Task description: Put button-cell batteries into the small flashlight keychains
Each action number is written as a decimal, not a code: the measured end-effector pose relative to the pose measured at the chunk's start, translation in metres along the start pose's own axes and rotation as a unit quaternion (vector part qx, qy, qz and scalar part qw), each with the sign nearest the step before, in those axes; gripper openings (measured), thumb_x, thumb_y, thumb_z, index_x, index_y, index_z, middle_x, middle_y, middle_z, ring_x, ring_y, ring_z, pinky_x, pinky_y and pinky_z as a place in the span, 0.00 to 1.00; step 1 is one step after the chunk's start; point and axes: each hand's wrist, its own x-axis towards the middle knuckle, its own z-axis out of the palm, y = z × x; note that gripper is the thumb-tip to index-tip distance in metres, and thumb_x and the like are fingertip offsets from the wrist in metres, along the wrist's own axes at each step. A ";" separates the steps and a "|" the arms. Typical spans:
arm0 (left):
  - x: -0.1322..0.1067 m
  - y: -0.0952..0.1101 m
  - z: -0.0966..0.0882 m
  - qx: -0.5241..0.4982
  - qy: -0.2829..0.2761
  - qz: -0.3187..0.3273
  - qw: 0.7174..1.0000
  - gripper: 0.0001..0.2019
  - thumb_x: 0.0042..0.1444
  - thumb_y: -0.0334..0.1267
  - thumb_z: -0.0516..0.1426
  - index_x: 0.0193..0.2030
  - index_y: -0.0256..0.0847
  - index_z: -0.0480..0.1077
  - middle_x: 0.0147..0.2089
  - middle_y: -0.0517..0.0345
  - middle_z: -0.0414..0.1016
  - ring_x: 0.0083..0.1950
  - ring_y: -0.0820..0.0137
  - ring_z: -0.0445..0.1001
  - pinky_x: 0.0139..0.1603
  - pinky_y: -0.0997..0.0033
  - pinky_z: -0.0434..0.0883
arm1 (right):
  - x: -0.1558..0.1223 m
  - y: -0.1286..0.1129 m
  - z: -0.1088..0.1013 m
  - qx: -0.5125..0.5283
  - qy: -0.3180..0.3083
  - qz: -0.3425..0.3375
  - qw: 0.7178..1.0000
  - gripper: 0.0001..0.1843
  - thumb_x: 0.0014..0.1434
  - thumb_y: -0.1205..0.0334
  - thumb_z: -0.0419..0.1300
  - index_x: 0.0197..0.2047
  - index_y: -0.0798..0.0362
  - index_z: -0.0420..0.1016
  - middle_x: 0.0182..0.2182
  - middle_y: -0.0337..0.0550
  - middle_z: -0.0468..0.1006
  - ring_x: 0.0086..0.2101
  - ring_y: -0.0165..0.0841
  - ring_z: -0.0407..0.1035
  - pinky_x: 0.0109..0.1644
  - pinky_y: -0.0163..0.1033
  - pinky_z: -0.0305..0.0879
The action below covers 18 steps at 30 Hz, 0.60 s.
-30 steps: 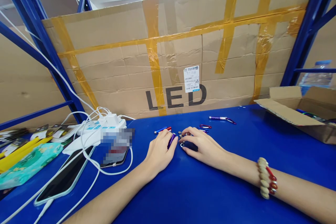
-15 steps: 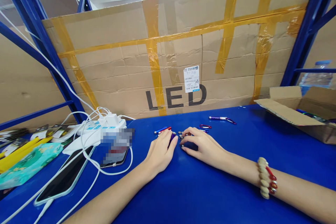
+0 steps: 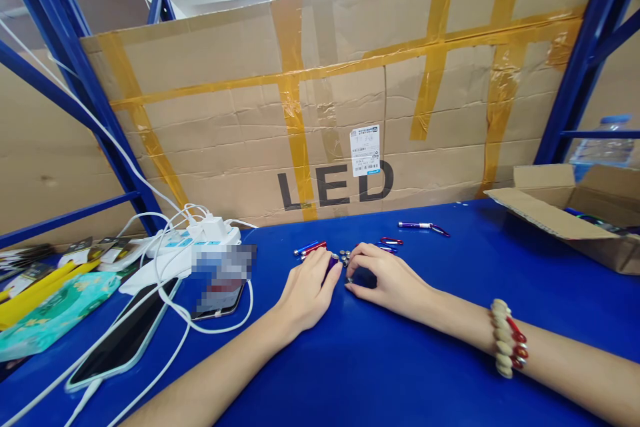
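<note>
My left hand (image 3: 307,290) rests on the blue table (image 3: 390,360), fingers curled round a small purple tube (image 3: 331,261) that looks like a mini flashlight body. My right hand (image 3: 387,279) lies just to its right, thumb and fingers pinched close over something tiny near a cluster of small button cells (image 3: 345,255). A beaded bracelet (image 3: 507,339) circles the right wrist. Just beyond the hands lie red and blue tubes (image 3: 311,248), coloured clips (image 3: 389,241) and a purple keychain light (image 3: 423,226).
A taped cardboard sheet marked LED (image 3: 335,107) stands behind the table. At the left are a power strip (image 3: 200,235) with white cables, two phones (image 3: 125,337) and packets (image 3: 55,310). An open carton (image 3: 580,213) sits at the right, between blue rack posts (image 3: 583,73).
My left hand turned the purple tube more upright and closed in on it. My right hand's fingers curled tighter and shifted slightly toward the button cells.
</note>
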 end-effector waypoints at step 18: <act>0.001 -0.001 0.002 0.010 0.001 0.009 1.000 0.14 0.63 0.41 0.41 0.36 0.40 0.64 0.39 0.54 0.69 0.43 0.67 0.68 0.45 0.68 0.67 | 0.000 0.003 0.003 0.003 -0.016 0.015 1.000 0.05 0.52 0.64 0.58 0.34 0.52 0.73 0.32 0.41 0.75 0.34 0.32 0.69 0.37 0.35 0.65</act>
